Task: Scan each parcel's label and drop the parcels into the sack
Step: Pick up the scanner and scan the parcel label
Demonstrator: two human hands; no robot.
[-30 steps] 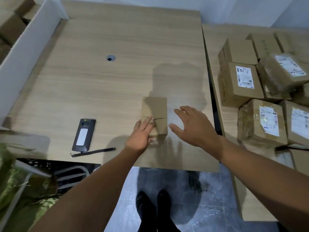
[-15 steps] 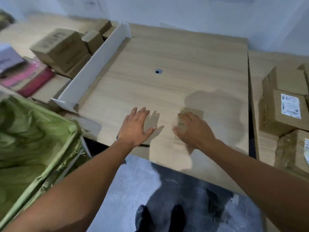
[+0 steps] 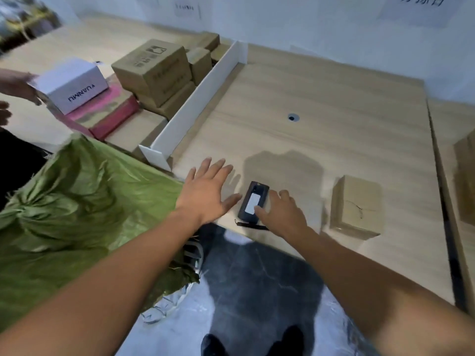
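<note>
Tabletop (image 3: 334, 119) noted open fwd of both hands. Passage left of left hand (image 3: 205, 191) blocked by sack (image 3: 84, 201), fwd-left by divider (image 3: 200, 104). Right hand (image 3: 280, 214) gripping scanner (image 3: 253, 201); parcel (image 3: 356, 206) to its right.

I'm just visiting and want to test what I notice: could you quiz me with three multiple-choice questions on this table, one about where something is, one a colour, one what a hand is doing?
1. Where does the brown parcel lie, compared with the scanner?
A. to its right
B. to its left
C. on top of it
2. What colour is the sack?
A. blue
B. green
C. white
3. What is the left hand doing?
A. gripping the parcel
B. lifting the scanner
C. spread open, holding nothing
Answers: 1 A, it lies apart, beyond the right hand; 2 B, its cloth is green; 3 C, its fingers are straight and spread.
</note>
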